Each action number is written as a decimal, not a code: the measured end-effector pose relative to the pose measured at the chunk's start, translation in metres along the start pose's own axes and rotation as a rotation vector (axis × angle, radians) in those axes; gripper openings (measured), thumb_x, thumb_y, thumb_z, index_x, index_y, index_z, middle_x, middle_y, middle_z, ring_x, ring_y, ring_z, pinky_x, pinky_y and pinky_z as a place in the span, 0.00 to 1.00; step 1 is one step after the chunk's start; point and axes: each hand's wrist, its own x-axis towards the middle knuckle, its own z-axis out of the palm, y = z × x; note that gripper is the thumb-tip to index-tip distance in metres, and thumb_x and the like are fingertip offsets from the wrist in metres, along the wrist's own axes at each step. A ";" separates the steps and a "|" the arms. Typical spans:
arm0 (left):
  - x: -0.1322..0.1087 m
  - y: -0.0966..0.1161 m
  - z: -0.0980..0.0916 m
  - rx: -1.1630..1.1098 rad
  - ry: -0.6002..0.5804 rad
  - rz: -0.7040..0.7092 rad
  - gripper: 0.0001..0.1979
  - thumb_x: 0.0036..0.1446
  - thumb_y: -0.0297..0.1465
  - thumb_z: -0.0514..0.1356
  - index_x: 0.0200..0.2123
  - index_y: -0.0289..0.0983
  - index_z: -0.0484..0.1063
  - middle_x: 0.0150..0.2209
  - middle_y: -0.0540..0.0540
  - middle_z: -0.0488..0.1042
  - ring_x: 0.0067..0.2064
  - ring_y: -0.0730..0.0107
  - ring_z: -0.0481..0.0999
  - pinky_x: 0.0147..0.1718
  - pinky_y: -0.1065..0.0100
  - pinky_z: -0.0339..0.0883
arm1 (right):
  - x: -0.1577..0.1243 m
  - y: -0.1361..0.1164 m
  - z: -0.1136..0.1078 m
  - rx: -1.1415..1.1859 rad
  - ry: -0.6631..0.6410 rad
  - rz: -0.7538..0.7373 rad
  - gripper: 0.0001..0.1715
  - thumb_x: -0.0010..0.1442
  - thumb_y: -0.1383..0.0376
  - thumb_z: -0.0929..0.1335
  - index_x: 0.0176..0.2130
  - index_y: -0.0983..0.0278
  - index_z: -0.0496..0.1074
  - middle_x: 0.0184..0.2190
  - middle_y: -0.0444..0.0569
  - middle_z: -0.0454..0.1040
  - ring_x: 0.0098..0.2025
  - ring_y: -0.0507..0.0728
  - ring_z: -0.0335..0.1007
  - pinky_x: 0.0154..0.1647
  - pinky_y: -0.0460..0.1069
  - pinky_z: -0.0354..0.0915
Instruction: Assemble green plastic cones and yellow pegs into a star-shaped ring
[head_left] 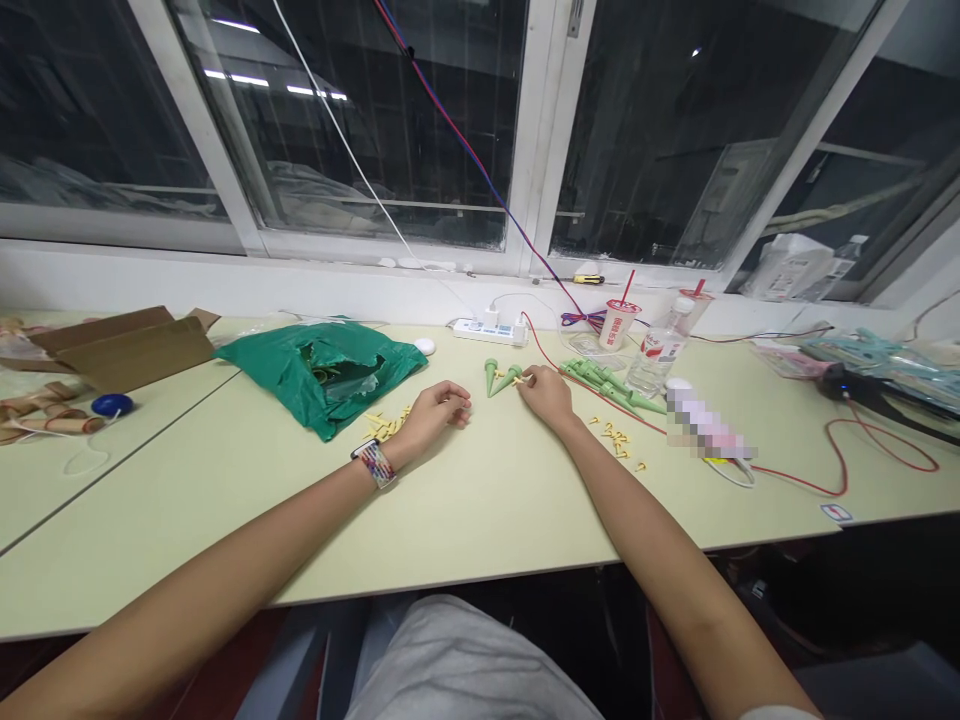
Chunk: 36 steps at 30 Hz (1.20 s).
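Note:
My right hand (546, 395) has its fingers closed at the thick end of a green plant watering spike (507, 380), with a small yellow fitting at the fingertips. Just left of it stands or lies a second green spike (490, 376), its tip toward me. My left hand (433, 418) rests near the table, fingers loosely curved and apart, nothing visible in it. Beside its wrist lies a heap of small yellow fittings (384, 426), partly hidden by the hand. More loose yellow fittings (618, 436) are scattered right of my right forearm. Several green spikes (596, 376) lie piled behind them.
A torn green plastic bag (330, 375) lies at left, near a cardboard box (135, 345) and wooden toys (52, 415). A power strip (489, 332), a cup with straw (619, 325) and a clear bottle (660, 348) stand toward the window. Red cable (795, 480) crosses the right side.

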 end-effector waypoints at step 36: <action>-0.006 0.006 0.006 0.053 -0.031 0.070 0.18 0.53 0.42 0.71 0.42 0.37 0.77 0.37 0.44 0.80 0.33 0.64 0.81 0.36 0.62 0.78 | -0.040 0.034 -0.089 0.041 0.063 -0.069 0.17 0.57 0.67 0.71 0.47 0.61 0.73 0.43 0.50 0.82 0.42 0.59 0.77 0.43 0.50 0.66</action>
